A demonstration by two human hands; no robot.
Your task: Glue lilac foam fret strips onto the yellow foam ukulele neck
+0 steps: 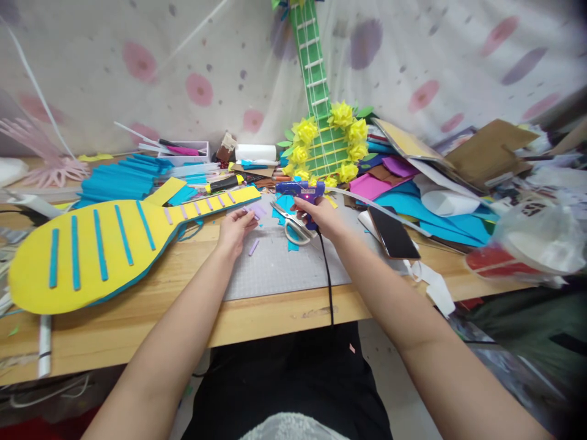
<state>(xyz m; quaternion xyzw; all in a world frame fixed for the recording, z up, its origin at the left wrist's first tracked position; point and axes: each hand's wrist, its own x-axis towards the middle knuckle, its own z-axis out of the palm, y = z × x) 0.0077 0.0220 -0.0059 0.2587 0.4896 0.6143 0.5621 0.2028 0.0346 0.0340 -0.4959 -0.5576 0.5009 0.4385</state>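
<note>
Currently the left hand (235, 232) pinches flat lilac paper (258, 211) over the gridded mat (275, 269), one slim strip (254, 247) lying near it; the right hand (323, 215) grips a plastic glue gun (305, 189) beside one pair of metal scissors (293, 222); leftward, a rounded yellow guitar (87, 253) bears five blue bars (100, 244), six lilac bars (197, 208)

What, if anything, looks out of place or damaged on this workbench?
A white paper strip droops over the front edge of the table, right of the glue gun and phone; it looks as if it could slide off. I see no clear spill or damage.
</note>
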